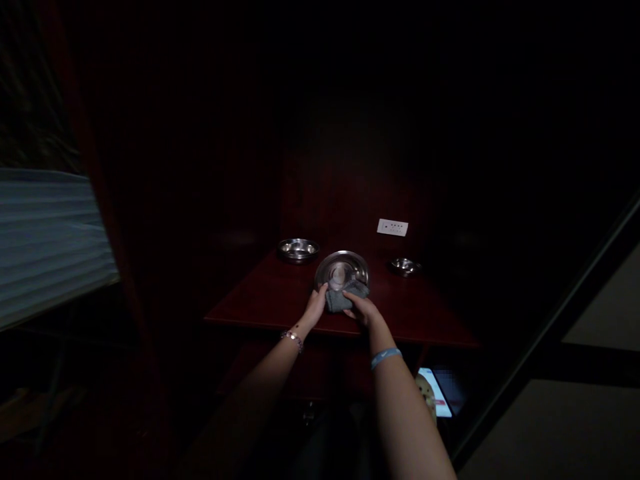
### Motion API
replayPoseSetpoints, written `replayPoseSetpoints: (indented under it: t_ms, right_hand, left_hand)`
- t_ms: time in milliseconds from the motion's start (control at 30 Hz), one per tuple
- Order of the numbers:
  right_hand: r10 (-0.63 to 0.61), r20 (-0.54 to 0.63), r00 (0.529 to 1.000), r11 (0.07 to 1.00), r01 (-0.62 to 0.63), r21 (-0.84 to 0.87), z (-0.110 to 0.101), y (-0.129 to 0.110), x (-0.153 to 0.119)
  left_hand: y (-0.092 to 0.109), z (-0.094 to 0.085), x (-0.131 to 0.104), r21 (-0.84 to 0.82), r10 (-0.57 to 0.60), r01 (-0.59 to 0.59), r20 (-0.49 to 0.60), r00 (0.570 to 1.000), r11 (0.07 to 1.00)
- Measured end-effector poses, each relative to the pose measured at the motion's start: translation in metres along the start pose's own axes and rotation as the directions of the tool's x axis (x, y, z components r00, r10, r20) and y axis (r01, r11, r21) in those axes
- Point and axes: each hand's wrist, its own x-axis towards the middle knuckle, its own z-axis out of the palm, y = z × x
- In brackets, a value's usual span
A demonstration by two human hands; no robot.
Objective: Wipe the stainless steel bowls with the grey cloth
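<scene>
A shiny metal bowl (340, 270) is tilted up above the dark red shelf (280, 300), its inside facing me. My left hand (315, 305) grips the bowl's lower left rim, with the thumb on the inner side. In my right hand (361, 309) is a grey cloth (340, 298), pressed against the bowl's lower right part. The cloth hides the lower part of the rim. Farther back stand a second metal bowl (299, 249) at the left and a smaller one (405, 267) at the right.
A white socket panel (393, 227) is on the back wall. Below the shelf at the right, a lit screen (436, 393) lies beside a round yellowish object (425, 395). Pale blue ribbed material (50, 233) is at the far left. Much of the surroundings is dark.
</scene>
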Motion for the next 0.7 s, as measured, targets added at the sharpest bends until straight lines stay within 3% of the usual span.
replayPoseSetpoints:
  t_ms: [100,167,300,400,467,567,700]
  right_hand:
    - [0.128,0.152,0.98,0.99,-0.116,-0.086,-0.007,-0.001,-0.004]
    - [0.132,0.178,0.975,0.984,-0.107,-0.143,-0.012,0.0,-0.005]
    - [-0.109,0.002,0.994,0.957,0.105,-0.271,-0.018,-0.004,-0.006]
    - [-0.398,-0.172,0.901,0.805,0.253,-0.537,-0.021,-0.009,-0.006]
    - [-0.512,-0.236,0.826,0.687,0.229,-0.69,-0.021,-0.012,-0.008]
    - [-0.531,-0.261,0.806,0.648,0.187,-0.738,-0.022,-0.012,-0.01]
    - [-0.458,-0.259,0.85,0.775,0.24,-0.584,-0.024,-0.007,-0.008]
  left_hand:
    - [0.001,-0.004,-0.002,0.077,-0.024,0.032,-0.104,0.994,0.996]
    - [0.002,-0.004,-0.004,0.097,0.018,-0.008,-0.104,0.994,0.995]
    - [0.003,-0.002,-0.008,0.115,0.117,-0.112,-0.035,0.993,0.987]
    - [0.002,-0.002,-0.008,0.151,0.127,-0.119,-0.046,0.991,0.981]
    - [0.0,-0.002,-0.007,0.176,0.139,-0.125,-0.072,0.988,0.976]
    - [-0.002,-0.004,-0.006,0.218,0.13,-0.109,-0.084,0.988,0.97]
    - [0.0,-0.002,-0.006,0.154,0.146,-0.152,0.05,0.988,0.976]
